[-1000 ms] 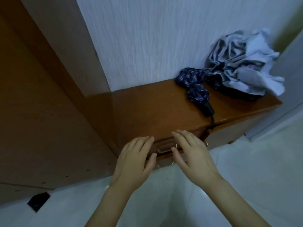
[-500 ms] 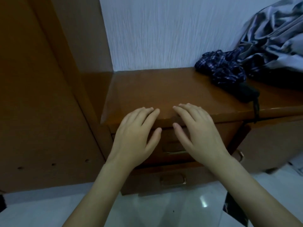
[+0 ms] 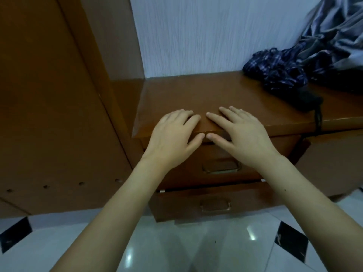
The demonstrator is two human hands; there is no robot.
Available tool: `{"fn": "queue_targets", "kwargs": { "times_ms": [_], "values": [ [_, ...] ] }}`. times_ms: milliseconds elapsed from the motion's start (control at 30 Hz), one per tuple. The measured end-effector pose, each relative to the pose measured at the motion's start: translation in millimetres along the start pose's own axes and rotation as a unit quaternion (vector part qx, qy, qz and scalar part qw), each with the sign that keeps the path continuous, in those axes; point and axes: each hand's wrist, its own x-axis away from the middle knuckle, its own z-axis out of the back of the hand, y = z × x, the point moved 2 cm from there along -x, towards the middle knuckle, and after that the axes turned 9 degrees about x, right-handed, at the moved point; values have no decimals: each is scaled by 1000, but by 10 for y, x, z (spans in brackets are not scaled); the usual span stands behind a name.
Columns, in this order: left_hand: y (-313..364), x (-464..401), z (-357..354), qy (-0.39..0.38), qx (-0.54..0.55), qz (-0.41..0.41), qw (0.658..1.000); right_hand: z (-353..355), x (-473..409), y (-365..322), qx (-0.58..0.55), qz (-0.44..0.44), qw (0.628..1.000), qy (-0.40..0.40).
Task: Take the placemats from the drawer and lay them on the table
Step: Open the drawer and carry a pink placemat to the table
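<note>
A low brown wooden cabinet (image 3: pixel 206 95) stands against the white wall. Its front shows two drawers, an upper drawer (image 3: pixel 222 166) with a brass handle and a lower drawer (image 3: pixel 215 206) that sits slightly out. My left hand (image 3: pixel 172 136) and my right hand (image 3: pixel 241 134) lie side by side, palms down, over the cabinet's front edge, fingers spread and empty. No placemats are in view.
A folded dark plaid umbrella (image 3: pixel 279 75) and a crumpled grey cloth (image 3: pixel 334 32) lie on the cabinet's right end. A tall wooden panel (image 3: pixel 49 114) stands at the left. The floor (image 3: pixel 176 242) is glossy white tile with black diamond insets.
The view has come lower and closer to the cabinet, so both drawer fronts now show. My hands have moved up from the drawer front onto the cabinet's top edge.
</note>
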Motion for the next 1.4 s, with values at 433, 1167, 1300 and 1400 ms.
{"fn": "queue_targets", "kwargs": {
  "times_ms": [433, 1167, 1300, 1400],
  "values": [
    [453, 485, -913, -39, 72, -152, 985, -63, -5, 20, 12, 16, 999, 31],
    [923, 580, -890, -175, 80, -72, 979, -24, -9, 14, 7, 26, 1000, 14],
    [1066, 731, -804, -214, 43, -85, 972, -9, -32, 36, 10, 38, 999, 9],
    [1153, 828, -594, -145, 89, -167, 971, 7, -42, 65, 8, 54, 998, 5]
  ]
}}
